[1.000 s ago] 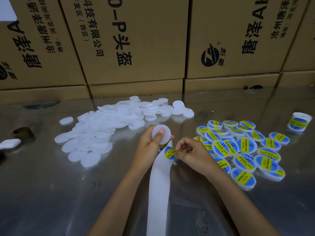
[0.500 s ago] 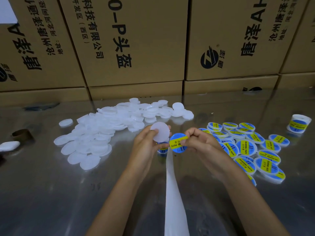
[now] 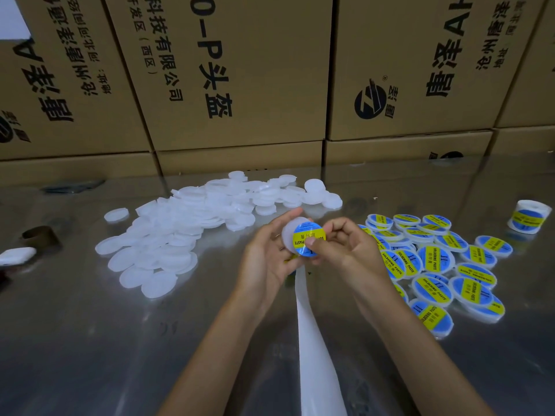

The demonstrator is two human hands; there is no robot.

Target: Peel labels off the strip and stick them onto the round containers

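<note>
My left hand (image 3: 265, 259) grips a white round container (image 3: 289, 235) at the centre of the table. A blue and yellow label (image 3: 307, 238) now lies on the container's face, and the thumb of my right hand (image 3: 345, 247) presses on it while the other fingers are curled. The white backing strip (image 3: 315, 355) hangs from under my left hand down toward me. A heap of unlabelled white containers (image 3: 186, 229) lies to the left, and a group of labelled containers (image 3: 435, 265) lies to the right.
Stacked cardboard boxes (image 3: 240, 70) wall off the back of the shiny table (image 3: 75, 340). A label roll (image 3: 528, 216) stands at the far right. A brown tape core (image 3: 40, 235) and a small white object (image 3: 16, 255) sit at the left edge.
The right hand carried the peeled label from beside the container onto its face and now presses it down. The left hand tilted the container toward the label.
</note>
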